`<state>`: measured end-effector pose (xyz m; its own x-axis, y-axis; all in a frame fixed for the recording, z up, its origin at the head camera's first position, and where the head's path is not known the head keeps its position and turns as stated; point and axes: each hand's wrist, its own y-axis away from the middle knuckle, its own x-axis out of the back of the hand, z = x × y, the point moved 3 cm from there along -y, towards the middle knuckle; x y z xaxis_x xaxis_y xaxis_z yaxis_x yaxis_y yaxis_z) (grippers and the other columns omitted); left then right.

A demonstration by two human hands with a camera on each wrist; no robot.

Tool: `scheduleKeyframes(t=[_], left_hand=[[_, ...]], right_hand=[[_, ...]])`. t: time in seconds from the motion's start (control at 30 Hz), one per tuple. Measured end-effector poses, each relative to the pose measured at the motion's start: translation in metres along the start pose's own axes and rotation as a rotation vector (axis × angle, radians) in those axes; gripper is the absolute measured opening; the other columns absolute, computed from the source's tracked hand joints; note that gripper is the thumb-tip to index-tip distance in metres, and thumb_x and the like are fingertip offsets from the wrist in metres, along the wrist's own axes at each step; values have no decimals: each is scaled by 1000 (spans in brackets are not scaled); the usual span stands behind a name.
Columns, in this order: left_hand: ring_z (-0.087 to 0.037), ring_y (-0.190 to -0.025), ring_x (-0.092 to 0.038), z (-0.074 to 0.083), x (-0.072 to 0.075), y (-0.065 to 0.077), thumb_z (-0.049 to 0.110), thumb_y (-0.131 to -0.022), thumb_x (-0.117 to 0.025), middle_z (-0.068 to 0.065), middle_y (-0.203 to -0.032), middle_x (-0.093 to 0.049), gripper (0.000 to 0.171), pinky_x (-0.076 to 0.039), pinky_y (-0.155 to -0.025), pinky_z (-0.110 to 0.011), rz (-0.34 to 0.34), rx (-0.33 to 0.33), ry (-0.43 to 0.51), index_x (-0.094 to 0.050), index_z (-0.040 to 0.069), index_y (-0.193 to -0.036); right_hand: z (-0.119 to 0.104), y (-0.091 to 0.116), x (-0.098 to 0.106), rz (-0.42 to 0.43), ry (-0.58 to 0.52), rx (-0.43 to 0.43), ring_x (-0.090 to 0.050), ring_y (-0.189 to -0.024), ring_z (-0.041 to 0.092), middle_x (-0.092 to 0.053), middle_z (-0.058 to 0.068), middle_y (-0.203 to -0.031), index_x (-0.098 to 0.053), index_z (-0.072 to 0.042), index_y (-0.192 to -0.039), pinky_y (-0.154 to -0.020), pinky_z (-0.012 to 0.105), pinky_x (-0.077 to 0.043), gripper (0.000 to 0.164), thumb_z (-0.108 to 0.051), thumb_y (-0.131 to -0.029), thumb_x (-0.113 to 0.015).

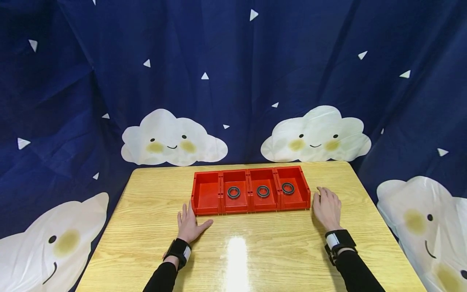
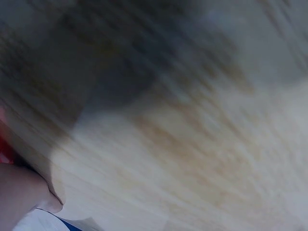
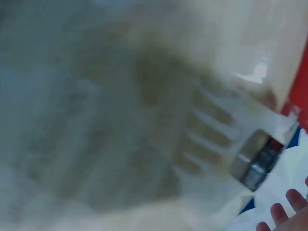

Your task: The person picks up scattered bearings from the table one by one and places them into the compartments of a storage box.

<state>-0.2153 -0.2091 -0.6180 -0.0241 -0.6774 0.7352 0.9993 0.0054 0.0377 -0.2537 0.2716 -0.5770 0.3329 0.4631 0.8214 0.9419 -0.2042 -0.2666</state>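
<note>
A row of red plastic bins [image 1: 206, 205] with several compartments lies across the table. One black-and-silver ball bearing [image 1: 234, 192] lies in the second compartment from the left, another bearing [image 1: 263, 191] in the third, and a third bearing [image 1: 288, 188] in the rightmost. My left hand [image 1: 188, 227] has its fingers spread and its fingertips against the bins' left front corner. Beside their right end, my right hand [image 1: 327, 207] rests with fingers loosely bent, holding nothing; whether it touches the bins I cannot tell. Part of the left hand [image 2: 21, 195] and the right fingers [image 3: 284, 214] show in the wrist views.
The light wooden table [image 1: 153, 190] reaches back to a dark blue curtain [image 1: 233, 52] printed with clouds and triangles. Glare marks the table's front middle. A blurred dark block shape [image 3: 257, 161] in the right wrist view is not identifiable.
</note>
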Motion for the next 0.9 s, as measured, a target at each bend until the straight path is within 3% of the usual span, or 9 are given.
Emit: scheduleKeyframes(t=[0.17,0.27,0.43,0.63,0.8,0.9], left_hand=[[-52,-153,-4,2,1,1,44,-81,-80,-31,-164,-17,115,2,-120,-71,27,-23,2,-11,-7,-157],[-52,-153,-4,1,1,0,46,-81,-79,-30,-165,-17,115,1,-120,-71,29,-27,-4,-11,-7,-157],[-53,-152,-6,1,-1,-1,46,-79,-79,-31,-164,-19,115,0,-119,-72,44,-40,3,-13,-7,-157],[-53,-152,-6,0,-6,-3,47,-78,-80,-31,-164,-19,118,0,-119,-72,43,-54,2,-10,-6,-158],[-54,-151,-7,-2,-5,-1,46,-77,-81,-33,-163,-19,119,-1,-118,-73,58,-52,13,-12,-8,-157],[-53,-152,-8,-5,-4,0,47,-77,-82,-34,-163,-16,122,-1,-120,-71,69,-14,17,-9,-9,-157]], right_hand=[[8,6,-6,-209,35,-19,-35,-136,59,-40,33,-151,-49,3,-142,-105,75,-33,46,-22,-107,-32],[10,8,-8,-277,48,-9,-32,-135,61,-39,33,-150,-49,3,-142,-104,76,-33,45,-18,-105,-33],[12,11,-4,-245,76,13,-39,-127,61,-48,33,-138,-56,4,-136,-98,72,-38,43,-12,-98,-46],[11,31,0,-175,97,9,-47,-115,53,-56,33,-121,-65,6,-120,-99,62,-37,35,-11,-91,-56],[-9,58,-9,-149,21,-9,-48,-112,53,-58,32,-117,-66,6,-117,-95,58,-38,35,-11,-87,-60],[-30,74,-18,-148,-36,-19,-49,-109,52,-58,31,-116,-66,5,-117,-89,56,-41,37,-12,-85,-65]])
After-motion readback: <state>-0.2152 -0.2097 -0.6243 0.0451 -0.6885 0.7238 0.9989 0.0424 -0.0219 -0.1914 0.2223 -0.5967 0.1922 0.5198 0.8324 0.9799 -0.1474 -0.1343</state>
